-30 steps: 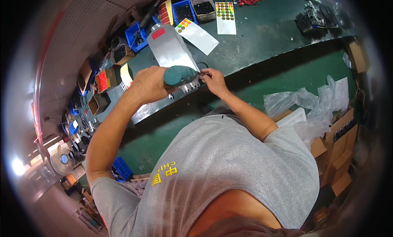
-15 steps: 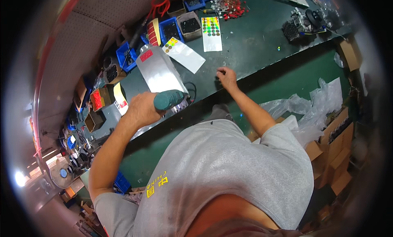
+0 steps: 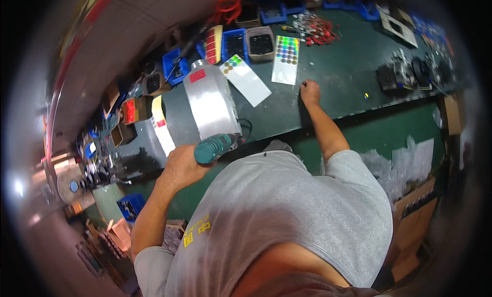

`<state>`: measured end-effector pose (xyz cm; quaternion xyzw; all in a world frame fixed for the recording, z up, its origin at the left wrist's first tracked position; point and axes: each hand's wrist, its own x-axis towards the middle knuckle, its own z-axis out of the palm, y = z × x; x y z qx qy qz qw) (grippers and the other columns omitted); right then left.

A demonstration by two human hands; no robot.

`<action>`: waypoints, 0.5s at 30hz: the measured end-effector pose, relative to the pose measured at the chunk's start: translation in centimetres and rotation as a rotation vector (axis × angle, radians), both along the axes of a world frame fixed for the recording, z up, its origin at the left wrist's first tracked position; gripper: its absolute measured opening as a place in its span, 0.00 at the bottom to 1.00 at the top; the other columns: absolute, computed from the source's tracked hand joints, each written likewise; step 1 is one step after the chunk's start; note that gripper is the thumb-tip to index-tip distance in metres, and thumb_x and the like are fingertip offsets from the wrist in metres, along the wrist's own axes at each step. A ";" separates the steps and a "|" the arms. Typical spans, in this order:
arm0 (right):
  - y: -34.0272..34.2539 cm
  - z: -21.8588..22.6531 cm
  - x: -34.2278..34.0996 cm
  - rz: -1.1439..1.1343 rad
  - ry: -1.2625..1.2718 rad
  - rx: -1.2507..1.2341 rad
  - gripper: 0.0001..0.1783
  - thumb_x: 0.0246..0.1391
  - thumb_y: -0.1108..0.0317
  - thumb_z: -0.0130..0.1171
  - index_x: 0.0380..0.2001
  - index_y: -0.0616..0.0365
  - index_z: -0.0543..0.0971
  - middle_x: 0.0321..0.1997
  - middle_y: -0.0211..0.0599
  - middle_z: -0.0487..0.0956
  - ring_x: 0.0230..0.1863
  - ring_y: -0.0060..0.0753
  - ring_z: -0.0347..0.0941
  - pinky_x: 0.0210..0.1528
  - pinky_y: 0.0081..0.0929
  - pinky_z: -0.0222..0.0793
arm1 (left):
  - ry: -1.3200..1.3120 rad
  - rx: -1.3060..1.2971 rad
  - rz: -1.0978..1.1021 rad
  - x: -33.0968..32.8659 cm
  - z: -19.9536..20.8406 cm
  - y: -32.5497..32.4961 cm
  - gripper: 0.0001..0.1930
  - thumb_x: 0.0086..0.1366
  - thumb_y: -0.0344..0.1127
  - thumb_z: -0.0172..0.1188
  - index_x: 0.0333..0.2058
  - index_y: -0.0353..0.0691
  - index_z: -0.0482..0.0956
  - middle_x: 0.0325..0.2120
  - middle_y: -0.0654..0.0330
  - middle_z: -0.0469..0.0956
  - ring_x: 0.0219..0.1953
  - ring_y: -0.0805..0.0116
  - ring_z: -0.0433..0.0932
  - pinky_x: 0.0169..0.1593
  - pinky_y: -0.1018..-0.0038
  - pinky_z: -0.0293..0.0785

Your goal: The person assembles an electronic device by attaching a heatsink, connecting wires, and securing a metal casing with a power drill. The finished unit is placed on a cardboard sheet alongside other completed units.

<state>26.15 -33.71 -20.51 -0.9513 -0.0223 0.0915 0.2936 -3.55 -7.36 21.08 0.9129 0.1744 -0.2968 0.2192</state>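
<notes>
My left hand (image 3: 183,166) is wrapped round a green cordless power driver (image 3: 212,149), whose tip points toward the near end of a shiny metal housing (image 3: 209,100). The housing lies on the green workbench and carries a red label. Over the bench to the right is my right hand (image 3: 311,94), its fingers pinched together; what they hold, if anything, is too small to make out. Beyond it lies a white sheet with round shiny stickers (image 3: 285,61). A second sticker sheet (image 3: 247,82) rests between that one and the housing.
Blue bins (image 3: 234,43) and a box of dark small parts (image 3: 260,44) line the back. Red-tipped parts (image 3: 320,30) lie in a heap. A mechanical assembly (image 3: 405,71) stands at the right. Plastic wrap (image 3: 397,163) and a cardboard carton (image 3: 414,220) are below the bench.
My right hand has moved farther over the bench, toward the sticker sheet. My left hand still holds the driver, now slightly nearer my body. The view has shifted.
</notes>
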 end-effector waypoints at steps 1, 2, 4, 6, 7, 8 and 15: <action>0.3 0.3 -0.1 0.009 0.000 -0.018 0.12 0.54 0.64 0.62 0.40 0.55 0.84 0.47 0.50 0.80 0.49 0.57 0.78 0.50 0.50 0.75 | -0.021 -0.022 0.027 -0.3 0.2 0.1 0.17 0.54 0.45 0.70 0.40 0.41 0.84 0.34 0.47 0.84 0.40 0.45 0.83 0.45 0.56 0.78; 0.4 0.6 -0.1 0.045 0.015 -0.050 0.11 0.55 0.64 0.62 0.40 0.54 0.84 0.47 0.50 0.80 0.49 0.57 0.78 0.50 0.50 0.75 | -0.061 -0.082 0.093 -0.6 0.3 0.2 0.17 0.55 0.45 0.70 0.40 0.41 0.84 0.33 0.47 0.84 0.39 0.47 0.83 0.45 0.58 0.78; 0.7 1.1 -0.2 0.105 0.002 -0.082 0.11 0.56 0.65 0.61 0.40 0.56 0.82 0.46 0.50 0.79 0.49 0.58 0.77 0.51 0.50 0.75 | -0.152 -0.196 0.232 -1.3 0.5 0.3 0.17 0.56 0.44 0.71 0.39 0.39 0.84 0.31 0.47 0.84 0.37 0.50 0.84 0.45 0.62 0.79; 0.9 0.5 0.1 0.126 -0.084 -0.034 0.11 0.57 0.66 0.61 0.40 0.61 0.80 0.43 0.50 0.80 0.47 0.55 0.78 0.49 0.48 0.76 | -0.244 -0.353 0.371 -2.3 -0.3 0.7 0.17 0.60 0.41 0.71 0.43 0.38 0.83 0.33 0.54 0.85 0.37 0.64 0.84 0.46 0.70 0.78; 0.9 0.6 0.2 0.130 -0.141 0.012 0.11 0.57 0.67 0.61 0.40 0.63 0.80 0.41 0.49 0.80 0.44 0.52 0.79 0.47 0.45 0.77 | -0.294 -0.423 0.459 -2.8 -1.0 0.7 0.17 0.61 0.40 0.71 0.45 0.38 0.83 0.36 0.57 0.85 0.39 0.67 0.82 0.47 0.71 0.77; 1.3 0.7 0.1 0.129 -0.195 0.060 0.11 0.57 0.68 0.62 0.39 0.65 0.79 0.39 0.48 0.81 0.42 0.50 0.80 0.44 0.43 0.79 | -0.345 -0.492 0.542 -3.1 -1.6 0.6 0.17 0.62 0.38 0.70 0.47 0.38 0.82 0.38 0.59 0.84 0.41 0.70 0.81 0.48 0.72 0.76; 10.1 14.6 -5.8 -0.033 0.699 1.145 0.11 0.59 0.75 0.62 0.45 0.64 0.79 0.35 0.36 0.80 0.32 0.25 0.77 0.34 0.22 0.81 | -0.546 -0.590 0.742 -6.0 -6.3 3.6 0.19 0.65 0.37 0.68 0.53 0.39 0.79 0.42 0.63 0.81 0.44 0.74 0.77 0.50 0.72 0.75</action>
